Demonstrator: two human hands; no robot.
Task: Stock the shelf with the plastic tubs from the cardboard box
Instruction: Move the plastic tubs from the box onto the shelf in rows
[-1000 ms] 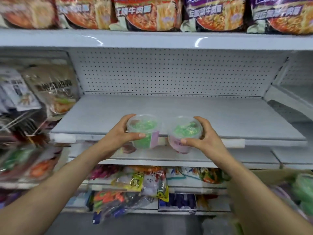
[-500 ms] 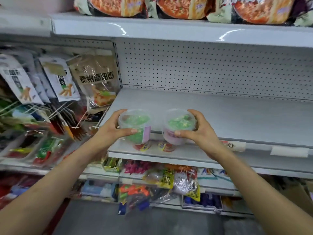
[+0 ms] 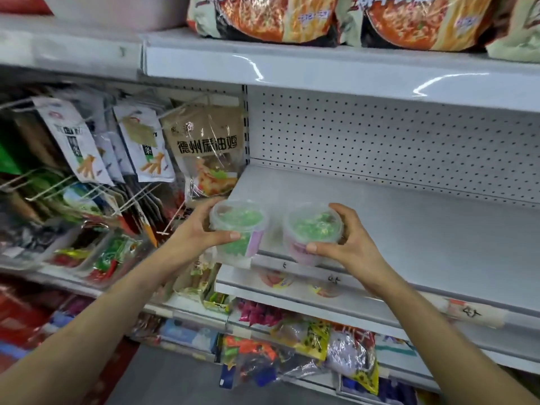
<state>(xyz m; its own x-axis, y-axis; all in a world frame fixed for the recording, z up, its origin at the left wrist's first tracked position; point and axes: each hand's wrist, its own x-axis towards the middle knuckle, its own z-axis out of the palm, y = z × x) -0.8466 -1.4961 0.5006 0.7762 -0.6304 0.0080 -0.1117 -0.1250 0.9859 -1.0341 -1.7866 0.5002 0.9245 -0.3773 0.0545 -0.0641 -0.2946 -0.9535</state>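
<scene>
Plastic tub (image 3: pixel 238 226) with green contents, held in the curled left hand (image 3: pixel 195 232), thumb across its near side, at the shelf's (image 3: pixel 409 229) front left corner — second plastic tub (image 3: pixel 312 229) just beside it, gripped likewise by the right hand (image 3: pixel 350 244), at the shelf's front edge. Hanging snack packets (image 3: pixel 204 153) left of the shelf; noodle bags (image 3: pixel 277 19) above it.

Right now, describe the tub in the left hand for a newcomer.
Find the grey shelf under the noodle packs. At its front left corner the left hand grips a clear tub of green contents. Unlike the other tub in the right hand, its side shows green beside a purple label.
</scene>
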